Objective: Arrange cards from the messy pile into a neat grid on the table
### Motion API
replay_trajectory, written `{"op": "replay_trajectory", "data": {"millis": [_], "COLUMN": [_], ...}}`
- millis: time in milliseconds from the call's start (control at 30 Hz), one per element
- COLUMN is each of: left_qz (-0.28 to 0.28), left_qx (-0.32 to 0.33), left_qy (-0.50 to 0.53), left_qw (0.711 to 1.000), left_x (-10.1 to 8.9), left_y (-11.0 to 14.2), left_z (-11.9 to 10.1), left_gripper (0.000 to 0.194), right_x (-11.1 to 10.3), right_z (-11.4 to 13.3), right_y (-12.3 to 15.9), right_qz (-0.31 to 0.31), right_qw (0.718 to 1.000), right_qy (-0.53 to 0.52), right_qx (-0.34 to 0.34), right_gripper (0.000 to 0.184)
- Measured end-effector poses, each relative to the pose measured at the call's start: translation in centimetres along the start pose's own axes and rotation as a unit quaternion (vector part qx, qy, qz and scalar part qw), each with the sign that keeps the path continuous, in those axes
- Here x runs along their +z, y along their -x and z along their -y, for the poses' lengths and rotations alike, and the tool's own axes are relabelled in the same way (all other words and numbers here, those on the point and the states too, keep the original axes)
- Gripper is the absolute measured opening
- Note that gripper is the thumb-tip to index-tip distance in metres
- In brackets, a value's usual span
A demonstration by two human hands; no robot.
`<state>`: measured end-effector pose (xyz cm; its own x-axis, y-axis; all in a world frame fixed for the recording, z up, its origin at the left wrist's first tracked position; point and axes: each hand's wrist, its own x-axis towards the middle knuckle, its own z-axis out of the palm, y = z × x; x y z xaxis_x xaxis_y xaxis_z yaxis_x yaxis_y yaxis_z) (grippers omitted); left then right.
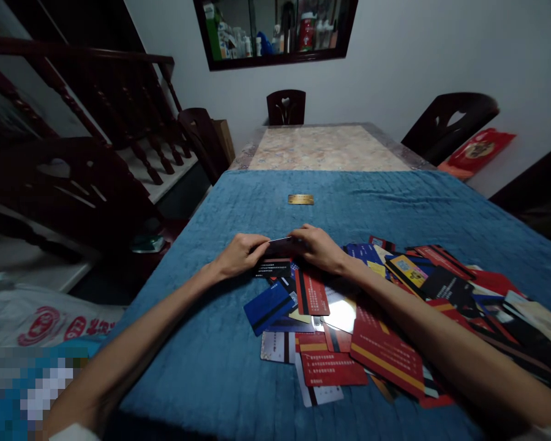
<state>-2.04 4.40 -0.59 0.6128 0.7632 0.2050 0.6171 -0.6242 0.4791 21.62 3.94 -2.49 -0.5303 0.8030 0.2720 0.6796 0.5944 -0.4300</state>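
Note:
Both of my hands pinch one thin card (280, 239) between them, tilted so that I see mostly its edge. My left hand (244, 252) grips its left end with thumb and fingers. At the other end my right hand (316, 246) is closed on it, its fingertips partly hidden. Just below lies a black card (273, 268) with white print. A blue card (269, 307) and a red card (312, 293) overlap in the loose heap under my wrists. Farther off, a gold card (300, 199) lies alone on the blue cloth (202, 257).
More cards, including a large red one (388, 349) and a black one (447, 288), spread across the right side under my forearm. Dark wooden chairs (286, 107) stand around the table. A white plastic bag (41, 324) is at the left, beside a stair railing (96, 55).

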Motion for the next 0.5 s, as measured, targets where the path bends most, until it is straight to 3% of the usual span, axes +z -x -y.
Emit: {"op": "replay_trajectory", "data": {"millis": [500], "left_qz": [-0.042], "left_qx": [-0.034], "left_qy": [0.044], "left_qw": [0.998], "left_x": [1.01], "left_y": [0.01], "left_z": [0.71], "left_gripper": [0.032], "right_x": [0.84], "right_z": [-0.17], "right_y": [0.21], "right_qz": [-0.032], "right_qw": [0.998], "right_qy": [-0.035], "right_qx": [0.037], "right_gripper": [0.026]}}
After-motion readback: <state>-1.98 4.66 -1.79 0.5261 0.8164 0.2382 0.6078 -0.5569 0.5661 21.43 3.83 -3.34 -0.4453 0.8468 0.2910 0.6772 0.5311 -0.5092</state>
